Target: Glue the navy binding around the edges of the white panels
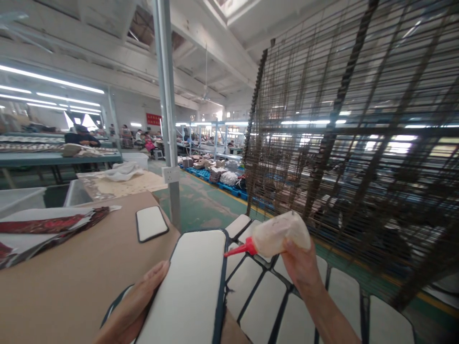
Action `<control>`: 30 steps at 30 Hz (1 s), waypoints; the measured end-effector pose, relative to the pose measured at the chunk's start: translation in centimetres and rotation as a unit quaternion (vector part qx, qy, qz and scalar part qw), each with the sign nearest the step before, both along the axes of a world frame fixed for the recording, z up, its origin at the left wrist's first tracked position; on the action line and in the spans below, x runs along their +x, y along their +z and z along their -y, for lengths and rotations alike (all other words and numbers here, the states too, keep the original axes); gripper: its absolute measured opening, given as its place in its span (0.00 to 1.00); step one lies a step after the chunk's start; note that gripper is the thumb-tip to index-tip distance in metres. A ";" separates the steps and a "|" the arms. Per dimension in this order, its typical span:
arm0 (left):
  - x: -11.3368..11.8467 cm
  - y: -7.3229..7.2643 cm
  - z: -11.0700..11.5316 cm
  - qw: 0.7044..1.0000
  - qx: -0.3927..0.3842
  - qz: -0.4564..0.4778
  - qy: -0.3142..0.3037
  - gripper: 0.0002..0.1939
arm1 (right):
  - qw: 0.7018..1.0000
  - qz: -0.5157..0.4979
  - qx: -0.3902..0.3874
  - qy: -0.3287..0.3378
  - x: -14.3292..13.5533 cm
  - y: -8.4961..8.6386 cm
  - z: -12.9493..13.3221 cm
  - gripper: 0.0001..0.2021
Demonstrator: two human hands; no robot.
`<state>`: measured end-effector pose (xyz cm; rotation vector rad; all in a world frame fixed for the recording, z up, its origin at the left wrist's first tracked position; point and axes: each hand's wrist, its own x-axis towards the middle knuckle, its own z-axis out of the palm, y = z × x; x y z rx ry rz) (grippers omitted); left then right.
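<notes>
A long white panel (186,282) with a dark edge and rounded corners is held up at the lower middle. My left hand (148,286) grips its left edge, with the fingertips against the rim. My right hand (301,263) is closed round a translucent squeeze bottle (281,234) with a red nozzle, tilted so that its tip points left and touches or nearly touches the panel's right edge. Several similar white panels (268,301) with dark edges lie in rows below and behind the bottle. A smaller white panel (151,223) lies apart on the brown table (107,253).
A grey post (174,200) with a socket stands at the table's far corner. Printed sheets (46,229) lie at the left. A large wire rack (322,129) rises at the right. Beyond are bundles on blue pallets (201,173) and a person (82,137) at a far table.
</notes>
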<state>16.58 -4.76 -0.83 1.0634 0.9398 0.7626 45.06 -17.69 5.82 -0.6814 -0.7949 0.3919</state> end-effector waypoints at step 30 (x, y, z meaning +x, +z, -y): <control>-0.1 0.1 -1.6 0.997 -0.043 0.069 -0.022 0.19 | 0.994 0.023 -0.062 0.082 -3.4 -1.4 1.5 0.20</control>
